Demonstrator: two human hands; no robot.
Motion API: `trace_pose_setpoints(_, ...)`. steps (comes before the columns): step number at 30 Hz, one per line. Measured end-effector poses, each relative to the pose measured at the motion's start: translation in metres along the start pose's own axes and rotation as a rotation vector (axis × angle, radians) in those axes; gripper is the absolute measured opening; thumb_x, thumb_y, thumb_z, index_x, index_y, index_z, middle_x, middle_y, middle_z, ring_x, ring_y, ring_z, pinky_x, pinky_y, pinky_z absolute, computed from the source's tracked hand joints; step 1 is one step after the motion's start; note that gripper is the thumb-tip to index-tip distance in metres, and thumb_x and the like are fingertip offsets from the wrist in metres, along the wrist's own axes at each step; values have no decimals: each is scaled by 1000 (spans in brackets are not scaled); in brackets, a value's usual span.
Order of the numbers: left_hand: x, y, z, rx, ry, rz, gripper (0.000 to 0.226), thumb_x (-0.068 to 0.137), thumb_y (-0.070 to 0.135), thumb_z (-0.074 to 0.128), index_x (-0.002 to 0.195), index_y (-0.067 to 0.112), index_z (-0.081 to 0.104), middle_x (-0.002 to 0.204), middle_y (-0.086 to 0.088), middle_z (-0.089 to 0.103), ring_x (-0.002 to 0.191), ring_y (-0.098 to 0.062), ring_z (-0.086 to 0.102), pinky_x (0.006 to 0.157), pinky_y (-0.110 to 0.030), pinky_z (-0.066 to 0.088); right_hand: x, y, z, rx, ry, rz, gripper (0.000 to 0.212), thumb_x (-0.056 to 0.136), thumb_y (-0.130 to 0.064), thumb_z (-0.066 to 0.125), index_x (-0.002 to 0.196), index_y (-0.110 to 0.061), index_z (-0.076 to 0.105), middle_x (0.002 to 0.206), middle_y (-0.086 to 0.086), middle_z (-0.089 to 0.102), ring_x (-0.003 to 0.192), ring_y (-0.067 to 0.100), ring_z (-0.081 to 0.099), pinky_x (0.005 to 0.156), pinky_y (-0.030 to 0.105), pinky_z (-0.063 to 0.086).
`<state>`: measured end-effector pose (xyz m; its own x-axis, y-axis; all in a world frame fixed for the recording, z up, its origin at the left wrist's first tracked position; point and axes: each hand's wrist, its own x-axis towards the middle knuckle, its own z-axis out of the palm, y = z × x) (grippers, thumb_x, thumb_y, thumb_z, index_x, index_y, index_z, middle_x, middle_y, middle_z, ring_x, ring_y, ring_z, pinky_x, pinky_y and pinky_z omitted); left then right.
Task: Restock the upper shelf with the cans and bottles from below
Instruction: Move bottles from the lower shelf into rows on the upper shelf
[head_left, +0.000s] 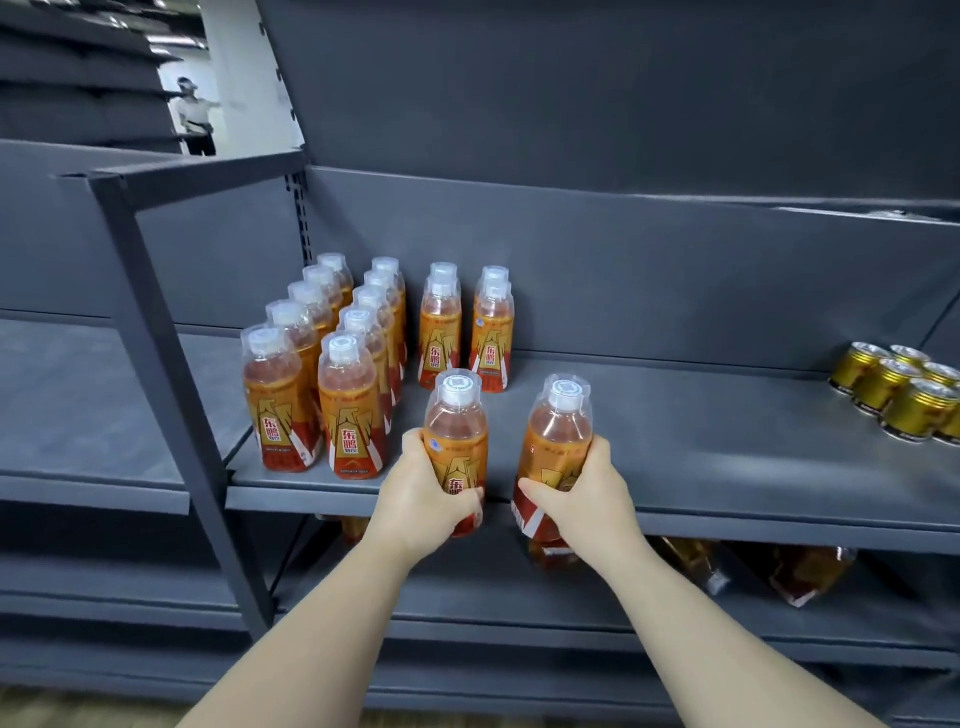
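While rows of plastic bottles (332, 364) are standing on the grey metal shelf (675, 467), we are gripping one rounded bottle in each hand: left hand (421, 493) on the left bottle (456, 436), right hand (587, 493) on the right bottle (558, 441).

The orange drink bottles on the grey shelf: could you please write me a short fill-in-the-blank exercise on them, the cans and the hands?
1. The left hand grips a clear plastic orange-labelled bottle and the right hand grips a second such bottle, so ___ bottles are held.
2. The gold metal cans stand at the ___ end of the grey metal shelf.
3. The standing bottles have ___ caps.
Missing words: two; right; white.
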<state>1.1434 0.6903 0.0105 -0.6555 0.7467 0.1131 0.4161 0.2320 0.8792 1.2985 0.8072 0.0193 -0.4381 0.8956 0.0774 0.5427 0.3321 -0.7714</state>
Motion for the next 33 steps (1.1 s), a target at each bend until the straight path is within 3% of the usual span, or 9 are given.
trace_pose_setpoints(4, 14, 8, 3, 39, 21, -2, 75, 76, 25, 84, 127, 28, 29, 113, 10, 52, 105, -11, 54, 83, -24, 48, 19, -3, -1, -9, 7, 1, 77, 79, -50, 79, 135, -28, 31, 127, -5, 55, 113, 19, 61, 91, 39, 56)
trace_pose_setpoints(8, 28, 14, 7, 55, 45, -16, 72, 77, 26, 83, 120, 35, 26, 111, 12, 53, 103, -12, 56, 72, -17, 47, 37, -5, -4, 21, -3, -23, 77, 78, -48, 80, 135, -28, 32, 126, -4, 56, 113, 19, 60, 93, 39, 56)
trace_pose_setpoints(14, 56, 16, 11, 27, 113, -53, 74, 77, 21, 84, 131, 29, 34, 124, 7, 52, 112, -14, 54, 88, -26, 49, 66, -9, -1, 25, -12, -27, 79, 79, -48, 79, 137, -27, 30, 126, -5, 54, 112, 18, 59, 92, 38, 55)
trace_pose_setpoints(20, 91, 14, 10, -15, 171, -105, 77, 83, 16, 79, 141, 26, 29, 120, 11, 49, 109, -11, 49, 97, -37, 48, 100, -16, 17, 30, -13, -21, 78, 79, -49, 79, 136, -28, 30, 126, -6, 54, 109, 15, 58, 90, 35, 55)
trace_pose_setpoints(25, 128, 5, 8, -25, 161, -103, 77, 83, 13, 78, 143, 25, 31, 118, 10, 50, 110, -14, 51, 90, -30, 45, 129, -28, 35, 40, 21, -1, 78, 77, -48, 81, 134, -28, 31, 124, -4, 55, 108, 17, 59, 90, 37, 56)
trace_pose_setpoints(33, 163, -7, 11, -63, 170, -136, 77, 84, 12, 77, 144, 23, 31, 121, 7, 50, 116, -20, 52, 91, -32, 45, 158, -36, 63, 19, 39, 4, 72, 73, -50, 81, 124, -28, 34, 116, -5, 56, 103, 20, 61, 88, 43, 57)
